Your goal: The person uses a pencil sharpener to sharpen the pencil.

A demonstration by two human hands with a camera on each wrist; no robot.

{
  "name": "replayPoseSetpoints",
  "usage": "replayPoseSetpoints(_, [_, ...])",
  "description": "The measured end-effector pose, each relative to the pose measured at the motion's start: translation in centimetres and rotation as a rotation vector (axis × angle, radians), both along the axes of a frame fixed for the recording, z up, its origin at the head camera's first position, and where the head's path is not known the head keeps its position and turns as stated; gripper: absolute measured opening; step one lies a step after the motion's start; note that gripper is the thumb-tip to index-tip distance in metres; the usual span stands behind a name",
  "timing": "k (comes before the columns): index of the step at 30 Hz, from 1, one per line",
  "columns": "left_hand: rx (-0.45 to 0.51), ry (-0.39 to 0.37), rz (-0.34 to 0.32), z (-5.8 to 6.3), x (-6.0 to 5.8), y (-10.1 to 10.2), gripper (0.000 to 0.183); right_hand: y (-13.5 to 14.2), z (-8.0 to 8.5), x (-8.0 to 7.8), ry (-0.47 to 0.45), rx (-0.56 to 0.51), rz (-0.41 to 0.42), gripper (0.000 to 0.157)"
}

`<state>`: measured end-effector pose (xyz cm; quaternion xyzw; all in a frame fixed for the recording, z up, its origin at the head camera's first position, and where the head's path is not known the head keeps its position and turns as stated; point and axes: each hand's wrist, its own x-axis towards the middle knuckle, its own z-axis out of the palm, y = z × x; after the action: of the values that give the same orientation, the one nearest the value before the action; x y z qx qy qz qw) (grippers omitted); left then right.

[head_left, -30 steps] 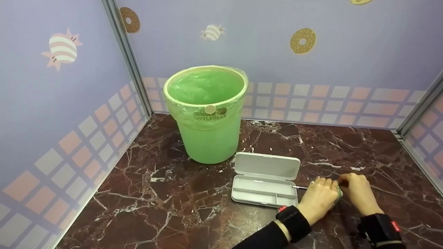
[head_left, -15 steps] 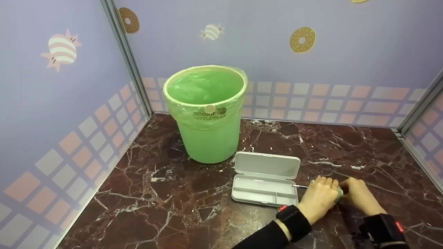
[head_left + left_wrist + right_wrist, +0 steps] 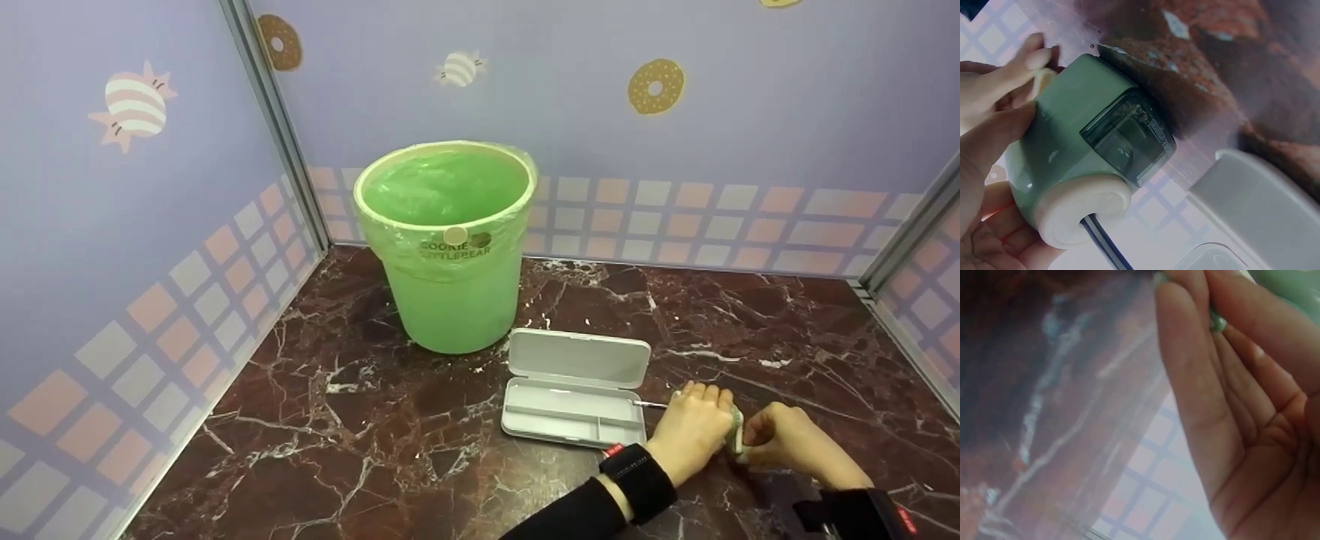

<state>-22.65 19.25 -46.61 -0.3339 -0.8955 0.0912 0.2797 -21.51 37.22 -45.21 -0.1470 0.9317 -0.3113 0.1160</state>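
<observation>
A green crank pencil sharpener (image 3: 1061, 140) with a cream front ring and a clear shavings window shows large in the left wrist view. My left hand (image 3: 691, 429) grips its body from above, hiding most of it in the head view. From the cream ring sticks out a dark striped pencil (image 3: 1105, 243), its end over the pencil case (image 3: 574, 412). At the sharpener's back my right hand (image 3: 793, 444) pinches the crank handle (image 3: 739, 435). A bit of green knob (image 3: 1217, 322) peeks out between the right fingers in the right wrist view.
The white pencil case lies with its lid up, left of the hands. A green bin (image 3: 457, 307) lined with a clear bag stands behind it. Small pale crumbs dot the marbled table (image 3: 300, 450), and patterned panels (image 3: 577, 135) enclose it.
My right hand has swung down and nearer along the crank's turn, bringing the pale crank arm into view. The left hand, sharpener and pencil stay put.
</observation>
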Motion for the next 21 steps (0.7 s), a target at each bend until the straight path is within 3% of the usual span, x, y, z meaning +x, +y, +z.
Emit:
replayPoseSetpoints(3, [-0.009,0.009,0.008,0.0,0.0,0.0,0.035,0.0,0.8,0.4,0.000,0.007,0.008,0.012])
replayPoseSetpoints(8, [-0.001,0.016,0.004,0.0,0.0,0.1,0.035,-0.2,2.0,0.9,0.094,0.068,0.026,0.010])
replayPoseSetpoints(21, [-0.011,-0.038,-0.018,0.0,0.0,-0.1,0.049,-1.6,3.7,1.3,0.290,0.173,-0.172,0.013])
